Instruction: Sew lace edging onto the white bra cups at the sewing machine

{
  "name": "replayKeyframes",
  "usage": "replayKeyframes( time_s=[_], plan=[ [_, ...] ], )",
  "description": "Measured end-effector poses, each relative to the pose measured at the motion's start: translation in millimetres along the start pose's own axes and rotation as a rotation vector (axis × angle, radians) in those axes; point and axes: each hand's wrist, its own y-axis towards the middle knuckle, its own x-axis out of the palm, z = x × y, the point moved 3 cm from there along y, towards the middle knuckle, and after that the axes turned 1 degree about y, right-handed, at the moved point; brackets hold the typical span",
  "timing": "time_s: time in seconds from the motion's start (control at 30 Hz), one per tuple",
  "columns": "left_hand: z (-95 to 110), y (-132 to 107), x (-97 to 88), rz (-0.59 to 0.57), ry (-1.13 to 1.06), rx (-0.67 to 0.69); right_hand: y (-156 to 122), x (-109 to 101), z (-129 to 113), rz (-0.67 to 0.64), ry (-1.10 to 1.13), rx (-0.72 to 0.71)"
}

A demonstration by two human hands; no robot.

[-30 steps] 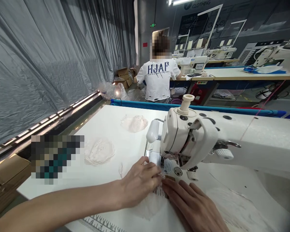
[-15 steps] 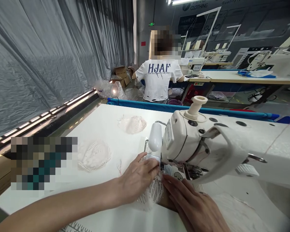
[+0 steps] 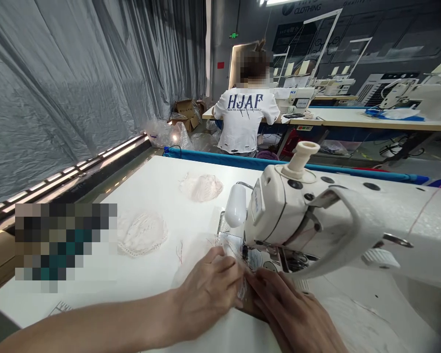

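Note:
My left hand [image 3: 209, 291] and my right hand [image 3: 290, 314] meet on the white table, just in front of the needle area of a white sewing machine [image 3: 316, 220]. Between their fingertips sits a small piece of white lace fabric [image 3: 241, 290]; both hands have their fingers curled and pinched on it. Most of the fabric is hidden under the hands. The needle plate [image 3: 255, 257] lies just beyond the fingertips.
Two more lace pieces lie on the table, one at left [image 3: 141, 233] and one farther back [image 3: 201, 187]. A person in a white printed T-shirt [image 3: 247, 120] stands with back turned beyond the blue table edge [image 3: 220, 158]. Grey plastic sheeting [image 3: 77, 83] hangs left.
Both hands have drawn back slightly toward me and bunched the lace between them; less of the fabric shows than half a second ago. The camera view has shifted a little.

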Motion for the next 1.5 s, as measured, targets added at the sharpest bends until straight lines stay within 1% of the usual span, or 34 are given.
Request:
replayKeyframes(
  time_s=[0.07, 0.17, 0.3, 0.43, 0.53, 0.7, 0.77, 0.87, 0.93, 0.97, 1.03, 1.07, 1.1, 1.17, 1.2, 1.23, 1.27, 1.3, 1.33, 1.4, 1.5],
  plan=[
    [3.4, -1.2, 1.8, 0.042, -0.016, -0.002, -1.6, 0.7, 0.4, -0.016, -0.01, -0.001],
    [4.5, -1.3, 3.2, 0.074, -0.018, -0.009, -0.1, -1.2, 0.5, -0.001, -0.013, -0.002],
    [2.4, 0.2, 4.1, 0.059, -0.027, -0.027, 4.8, -4.8, -1.2, 0.055, -0.027, -0.007],
    [-0.5, 2.4, 10.4, 0.062, 0.014, -0.056, 3.8, -3.7, -0.5, 0.101, 0.0, 0.035],
    [-0.7, 4.2, 14.3, 0.065, 0.017, -0.121, -0.5, 0.3, 1.6, 0.111, 0.012, 0.048],
    [7.0, 10.6, 10.4, 0.072, 0.016, -0.229, -2.1, 2.2, 3.2, 0.112, 0.051, 0.058],
    [8.1, 14.6, 10.8, 0.053, 0.012, -0.258, 0.8, -2.9, 2.4, 0.131, 0.082, 0.066],
    [2.5, 16.0, 11.0, 0.001, -0.038, -0.356, 5.7, -16.6, -0.4, 0.169, 0.129, 0.062],
    [0.1, 9.5, 3.7, -0.025, -0.068, -0.405, 7.0, -25.9, -3.8, 0.171, 0.177, 0.059],
    [1.1, 3.4, -3.6, -0.022, -0.106, -0.419, 6.8, -30.0, -6.4, 0.166, 0.214, 0.063],
    [8.1, -14.5, -23.7, 0.001, -0.305, -0.468, 5.4, -37.0, -13.7, 0.144, 0.35, 0.099],
    [12.9, -26.3, -34.5, 0.038, -0.586, -0.556, 4.8, -39.8, -18.6, 0.124, 0.467, 0.131],
    [18.8, -39.5, -43.5, 0.056, -0.902, -0.687, 4.3, -42.1, -24.4, 0.085, 0.62, 0.18],
    [35.7, -64.9, -59.3, 0.113, -1.453, -0.883, 4.0, -44.8, -39.1, -0.051, 1.023, 0.321],
    [44.6, -76.3, -65.5, 0.139, -1.647, -0.947, 3.6, -45.9, -48.5, -0.147, 1.238, 0.395],
    [53.1, -86.6, -69.8, 0.15, -1.796, -0.995, 2.9, -47.5, -58.8, -0.25, 1.431, 0.464],
    [60.8, -95.4, -72.3, 0.141, -1.899, -1.03, 1.6, -49.6, -69.4, -0.348, 1.583, 0.519],
    [67.6, -102.7, -73.0, 0.116, -1.96, -1.054, -0.1, -52.3, -79.4, -0.43, 1.679, 0.554],
    [73.7, -108.3, -72.0, 0.077, -1.992, -1.07, -2.3, -55.2, -88.3, -0.488, 1.724, 0.567],
    [83.4, -114.6, -66.6, -0.005, -1.983, -1.078, -8.1, -60.2, -102.3, -0.543, 1.71, 0.572],
    [94.3, -117.4, -54.4, -0.069, -1.903, -1.126, -20.3, -65.0, -114.7, -0.562, 1.654, 0.605]
  ],
)
